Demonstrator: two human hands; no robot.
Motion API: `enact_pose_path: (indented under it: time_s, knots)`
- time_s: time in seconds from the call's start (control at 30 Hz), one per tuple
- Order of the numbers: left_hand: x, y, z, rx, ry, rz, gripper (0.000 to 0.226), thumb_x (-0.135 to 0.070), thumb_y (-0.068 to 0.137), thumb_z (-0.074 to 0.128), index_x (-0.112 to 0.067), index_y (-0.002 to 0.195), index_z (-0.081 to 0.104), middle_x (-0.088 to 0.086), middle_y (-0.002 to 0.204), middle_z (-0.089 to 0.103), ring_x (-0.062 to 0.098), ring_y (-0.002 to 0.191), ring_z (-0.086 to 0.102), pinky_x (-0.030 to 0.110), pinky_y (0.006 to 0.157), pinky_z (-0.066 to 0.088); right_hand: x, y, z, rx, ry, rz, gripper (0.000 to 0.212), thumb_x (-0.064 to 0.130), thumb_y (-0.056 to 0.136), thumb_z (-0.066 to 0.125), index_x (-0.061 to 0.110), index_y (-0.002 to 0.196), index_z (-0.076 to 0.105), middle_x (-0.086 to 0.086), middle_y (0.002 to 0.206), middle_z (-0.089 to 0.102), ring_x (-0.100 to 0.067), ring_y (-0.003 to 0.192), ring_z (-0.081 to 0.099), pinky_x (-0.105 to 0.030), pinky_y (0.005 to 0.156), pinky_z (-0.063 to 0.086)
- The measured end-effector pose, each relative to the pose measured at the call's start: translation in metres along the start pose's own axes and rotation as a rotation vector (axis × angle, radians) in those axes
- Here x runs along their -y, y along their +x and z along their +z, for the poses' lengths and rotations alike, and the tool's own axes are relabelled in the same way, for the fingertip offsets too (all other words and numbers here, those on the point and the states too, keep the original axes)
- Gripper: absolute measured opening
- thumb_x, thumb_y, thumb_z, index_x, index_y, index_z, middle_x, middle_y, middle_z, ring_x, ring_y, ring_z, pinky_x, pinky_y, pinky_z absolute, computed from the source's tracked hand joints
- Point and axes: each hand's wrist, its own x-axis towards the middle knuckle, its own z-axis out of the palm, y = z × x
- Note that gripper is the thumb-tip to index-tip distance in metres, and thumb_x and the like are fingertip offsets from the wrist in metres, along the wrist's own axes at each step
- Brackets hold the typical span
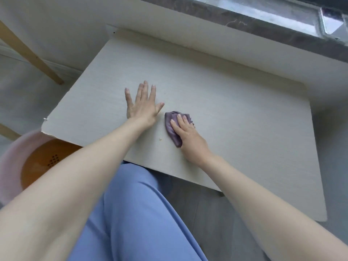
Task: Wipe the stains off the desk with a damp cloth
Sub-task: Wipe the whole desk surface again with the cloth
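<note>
Wall (pixel 56 25), pale and plain, rises behind the desk; grey floor (pixel 216 213) shows below it. We look down on the desk (pixel 244 119), a light wood-grain top with rounded corners, its far edge set below a dark marbled sill (pixel 244 32). Blue trousers (pixel 135 213) fill the foreground. At the left sits a pink basin (pixel 11 166) and a slanting wooden leg (pixel 28 53). Our left hand (pixel 143 106) lies flat on the desktop, fingers spread. Our right hand (pixel 190 138), just beside it, presses down with fingers together on the bunched purple cloth (pixel 170 129) mid-desk. A small pale stain (pixel 160 139) sits just left of the cloth.
</note>
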Motion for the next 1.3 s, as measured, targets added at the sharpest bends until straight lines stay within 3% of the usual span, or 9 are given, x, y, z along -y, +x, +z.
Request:
enact_pose_path:
  time_s: [0.07,0.17,0.33,0.5,0.6,0.73,0.93,1.1,1.3]
  knots:
    - [0.020,-0.018,0.003,0.042,-0.010,-0.034,0.067,-0.052,0.098,0.017,-0.020,0.150,-0.009,0.007,0.157,-0.018,0.017,0.145,-0.018,0.055,0.107,-0.020,0.000,-0.023,0.002,0.003,0.013,-0.063,0.062,0.003,0.096,0.036,0.019,0.151,0.013,-0.001,0.159,-0.003,-0.016,0.147,-0.006,-0.016,0.109,-0.010]
    - [0.042,-0.040,0.016,0.137,-0.103,-0.130,0.072,-0.059,0.095,0.018,-0.022,0.150,-0.012,0.008,0.155,-0.025,0.018,0.143,-0.024,0.056,0.107,-0.020,-0.014,-0.023,-0.008,0.038,-0.027,-0.120,0.063,0.002,0.095,0.038,0.019,0.151,0.014,-0.002,0.159,0.000,-0.016,0.147,-0.002,-0.020,0.117,-0.003]
    - [0.049,-0.038,0.019,0.257,-0.247,-0.168,0.073,-0.063,0.093,0.019,-0.030,0.148,-0.014,0.002,0.153,-0.031,0.013,0.140,-0.030,0.060,0.107,-0.016,0.010,0.010,-0.008,0.024,-0.001,0.131,0.061,0.007,0.097,0.035,0.012,0.152,0.008,-0.010,0.159,-0.007,-0.026,0.147,-0.008,-0.034,0.116,-0.004]
    - [0.047,-0.042,0.020,0.204,-0.206,-0.168,0.073,-0.062,0.093,0.021,-0.028,0.149,-0.013,0.003,0.154,-0.028,0.014,0.141,-0.027,0.061,0.106,-0.016,0.014,-0.042,0.002,0.098,0.044,-0.079,0.065,0.001,0.094,0.038,0.016,0.152,0.010,-0.004,0.159,-0.007,-0.019,0.147,-0.009,-0.022,0.113,-0.009]
    - [0.045,-0.043,0.019,0.194,-0.192,-0.164,0.073,-0.061,0.094,0.019,-0.027,0.149,-0.013,0.004,0.154,-0.028,0.015,0.141,-0.027,0.061,0.106,-0.016,0.003,-0.023,-0.013,0.170,0.001,-0.038,0.068,-0.001,0.092,0.040,0.016,0.152,0.013,-0.005,0.159,-0.003,-0.019,0.148,-0.003,-0.027,0.117,0.002]
    - [0.046,-0.043,0.019,0.191,-0.185,-0.159,0.073,-0.062,0.094,0.018,-0.027,0.149,-0.014,0.005,0.154,-0.027,0.016,0.141,-0.027,0.061,0.106,-0.016,0.028,-0.007,0.001,0.002,0.093,0.131,0.061,0.001,0.096,0.035,0.011,0.151,0.013,-0.009,0.159,-0.005,-0.026,0.147,-0.009,-0.035,0.117,-0.003]
    - [0.047,-0.044,0.019,0.192,-0.210,-0.153,0.073,-0.062,0.094,0.019,-0.026,0.149,-0.013,0.006,0.155,-0.026,0.016,0.142,-0.027,0.061,0.106,-0.016,0.011,-0.044,0.006,0.083,0.103,-0.049,0.065,-0.002,0.093,0.039,0.018,0.151,0.017,-0.002,0.159,-0.002,-0.016,0.147,-0.007,-0.021,0.114,-0.005]
    - [0.046,-0.044,0.019,0.188,-0.222,-0.152,0.073,-0.062,0.094,0.019,-0.026,0.149,-0.014,0.005,0.154,-0.027,0.017,0.141,-0.027,0.061,0.107,-0.015,0.027,0.014,-0.001,-0.038,0.092,0.175,0.067,-0.006,0.087,0.038,0.010,0.150,0.022,-0.009,0.159,0.006,-0.027,0.147,-0.001,-0.044,0.118,0.006]
    - [0.046,-0.044,0.019,0.199,-0.236,-0.155,0.073,-0.061,0.094,0.020,-0.026,0.149,-0.013,0.005,0.155,-0.027,0.017,0.142,-0.026,0.060,0.108,-0.013,0.023,-0.040,0.007,0.106,0.127,-0.079,0.064,-0.002,0.093,0.039,0.015,0.151,0.018,-0.005,0.159,-0.001,-0.018,0.147,-0.006,-0.024,0.115,-0.005]
